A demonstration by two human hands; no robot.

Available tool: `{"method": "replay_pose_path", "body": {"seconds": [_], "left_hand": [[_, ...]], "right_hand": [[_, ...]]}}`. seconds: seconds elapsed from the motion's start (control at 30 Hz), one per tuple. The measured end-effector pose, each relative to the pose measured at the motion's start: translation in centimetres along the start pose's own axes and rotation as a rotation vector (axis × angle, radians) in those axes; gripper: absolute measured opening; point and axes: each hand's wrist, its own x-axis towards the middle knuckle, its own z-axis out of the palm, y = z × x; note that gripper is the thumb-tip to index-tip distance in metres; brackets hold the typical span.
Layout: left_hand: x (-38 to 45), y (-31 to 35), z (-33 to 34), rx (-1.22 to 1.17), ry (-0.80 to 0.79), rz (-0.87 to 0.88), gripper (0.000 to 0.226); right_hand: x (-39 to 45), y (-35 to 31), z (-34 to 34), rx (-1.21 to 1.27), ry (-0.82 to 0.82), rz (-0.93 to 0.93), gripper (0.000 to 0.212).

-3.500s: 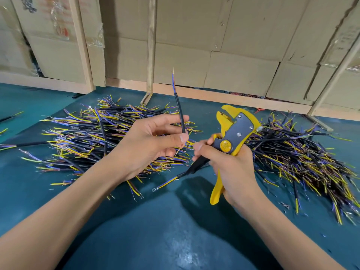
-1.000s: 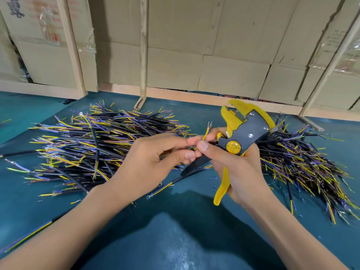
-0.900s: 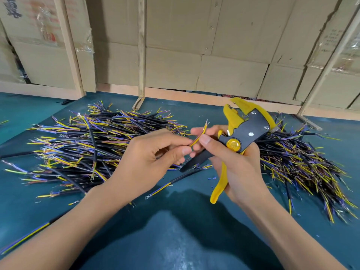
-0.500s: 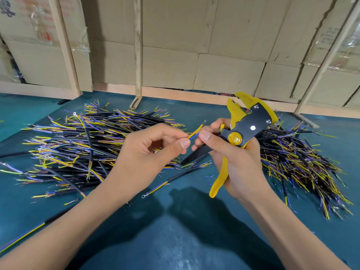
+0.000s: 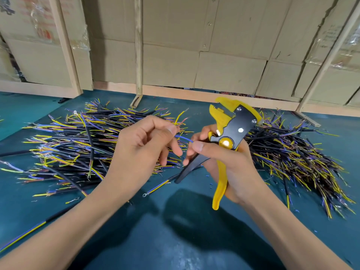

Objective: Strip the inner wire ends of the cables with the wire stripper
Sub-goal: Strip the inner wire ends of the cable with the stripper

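Above the middle of the teal worktop [image 5: 175, 240] I have both hands raised close together. My left hand [image 5: 142, 151] has its fingers curled and pinches one cable between thumb and forefinger; from that pinch a yellow inner wire [image 5: 179, 116] curves up and away from me, a reddish one runs beside it, and a blue inner wire [image 5: 184, 137] reaches across to my right hand [image 5: 224, 162]. The blue wire's tip sits at my right thumb and forefinger, which seem to touch it, though I cannot tell if they truly grip it. My other right fingers are wrapped round the wire stripper [image 5: 229, 133], held upright with its yellow and black head pointing toward the far edge and its mouth slightly parted, with no wire in it. One yellow handle hangs down past my palm; the black handle slants down toward the left.

On the left half of the worktop lies a large pile of cables [image 5: 78, 145], black sheaths with yellow, blue and purple ends fanned out. A second pile [image 5: 296, 160] lies on the right half, behind my right hand. A loose cable with a ring terminal [image 5: 155, 189] rests on the worktop just below my hands, and another loose cable [image 5: 25, 233] runs toward the near left corner. Cardboard boxes [image 5: 194, 55] behind wooden posts line the far edge.
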Motion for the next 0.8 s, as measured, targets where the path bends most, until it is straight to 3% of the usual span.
{"method": "replay_pose_path", "body": {"seconds": [0.17,0.3,0.4,0.5,0.63,0.8], "left_hand": [[0.2,0.4,-0.3,0.108,-0.007,0.074,0.014],[0.6,0.5,-0.5,0.094,0.064,0.135,0.011],[1.0,0.5,-0.7,0.042,0.108,0.131,0.012],[1.1,0.3,-0.8,0.057,0.131,0.126,0.016],[1.2,0.4,-1.1,0.078,0.18,0.122,0.015],[1.7,1.1,-1.9,0.088,0.273,0.148,0.014]], "right_hand": [[0.3,-0.8,-0.4,0.046,-0.021,0.089,0.012],[0.1,-0.8,-1.1,-0.147,-0.069,0.299,0.012],[-0.1,0.1,-0.3,-0.17,0.023,0.389,0.019],[-0.2,0.8,-0.1,-0.227,0.092,0.324,0.026],[-0.5,0.8,0.5,-0.275,-0.068,0.271,0.036],[-0.7,0.9,0.2,-0.294,-0.253,0.418,0.04]]}}
